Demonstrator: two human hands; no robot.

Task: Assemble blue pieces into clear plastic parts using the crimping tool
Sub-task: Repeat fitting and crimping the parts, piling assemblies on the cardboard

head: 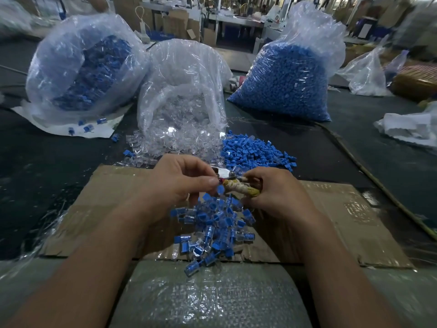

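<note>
One view alone is being supplied here, and it is being taken from the person's head, aimed forward and down across the table (354,138). Both forearms are being caught coming in from the bottom corners. The left hand (179,183) and right hand (281,192) are being framed close, right at the middle. The crimping tool (238,188) is being gripped in the right hand, and a blue piece (220,189) is being pinched at the left thumb tip. The cardboard sheet (331,221) is being seen near, just beneath. Further off, plastic bags (184,86) are being taken in across the upper half, with a blurred workshop being squeezed along the top edge. Lines are being bent outward by the wide lens.
</note>
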